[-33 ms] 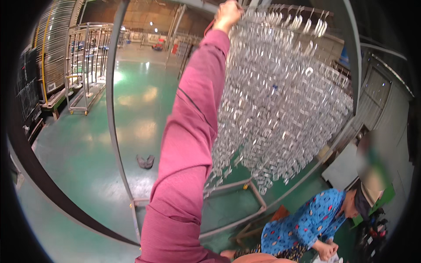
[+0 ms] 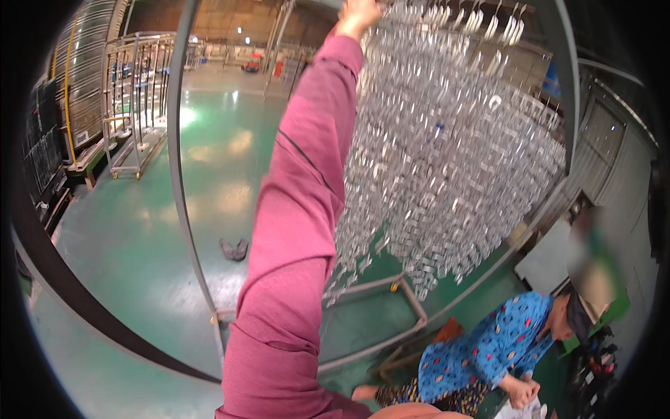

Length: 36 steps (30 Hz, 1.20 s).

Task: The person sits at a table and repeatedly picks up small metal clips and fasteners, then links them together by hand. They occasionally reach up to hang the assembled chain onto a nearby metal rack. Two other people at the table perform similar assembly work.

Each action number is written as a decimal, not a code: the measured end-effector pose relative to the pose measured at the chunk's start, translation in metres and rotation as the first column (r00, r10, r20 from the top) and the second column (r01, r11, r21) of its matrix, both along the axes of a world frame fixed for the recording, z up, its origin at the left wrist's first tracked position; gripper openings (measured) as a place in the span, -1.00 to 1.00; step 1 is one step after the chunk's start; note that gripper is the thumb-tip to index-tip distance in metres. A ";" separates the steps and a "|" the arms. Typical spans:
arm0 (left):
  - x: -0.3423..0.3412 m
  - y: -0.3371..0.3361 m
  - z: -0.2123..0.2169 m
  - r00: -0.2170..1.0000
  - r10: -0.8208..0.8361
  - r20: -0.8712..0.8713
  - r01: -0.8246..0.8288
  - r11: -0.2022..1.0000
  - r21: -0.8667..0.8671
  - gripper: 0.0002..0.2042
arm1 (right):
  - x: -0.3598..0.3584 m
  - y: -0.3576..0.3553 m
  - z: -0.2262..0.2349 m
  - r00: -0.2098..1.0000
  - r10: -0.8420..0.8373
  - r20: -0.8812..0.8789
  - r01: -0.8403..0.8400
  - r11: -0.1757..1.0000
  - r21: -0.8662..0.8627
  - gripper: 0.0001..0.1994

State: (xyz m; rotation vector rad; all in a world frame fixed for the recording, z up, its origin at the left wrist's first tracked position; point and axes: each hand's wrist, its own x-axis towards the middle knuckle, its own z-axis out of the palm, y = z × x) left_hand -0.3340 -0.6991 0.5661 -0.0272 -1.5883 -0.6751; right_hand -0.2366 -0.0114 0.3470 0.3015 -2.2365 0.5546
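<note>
My left hand [image 2: 360, 15] is raised high at the upper edge, at the end of a long pink sleeve. Its fingers look curled closed beside the top of the hanging metal pieces; the picture's edge cuts part of them off, and what they grip cannot be made out. Many small, shiny silver metal pieces [image 2: 447, 153] hang in dense rows from a grey metal frame rack [image 2: 183, 140]. White hook-like hangers [image 2: 513, 31] line the rack's top right. My right hand is out of view.
At lower right a co-worker in a blue patterned shirt [image 2: 481, 342] bends over, both hands [image 2: 520, 390] at something pale. A wheeled rack [image 2: 132, 105] stands at far left. A dark grey object [image 2: 234, 249] lies on the green floor [image 2: 223, 167].
The view has shifted slightly, so my raised left hand sits higher and more of it is cut off. The co-worker's hands have moved a little closer together.
</note>
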 end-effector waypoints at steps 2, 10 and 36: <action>0.018 -0.014 -0.026 0.991 0.112 -0.068 -0.114 0.993 -0.032 -0.66 | 0.012 0.001 -0.010 1.000 0.005 -0.006 -0.005 1.000 0.001 -0.87; 0.206 0.093 -0.230 0.867 -0.041 -0.496 0.044 0.999 -0.007 -0.73 | 0.121 0.134 -0.148 0.977 -0.172 0.129 0.173 0.985 -0.002 -0.89; 0.362 0.703 -0.503 -0.543 -0.499 0.675 0.745 -0.657 0.115 -0.90 | 0.608 0.300 -0.418 0.186 -0.827 0.530 0.981 0.183 -0.059 -0.83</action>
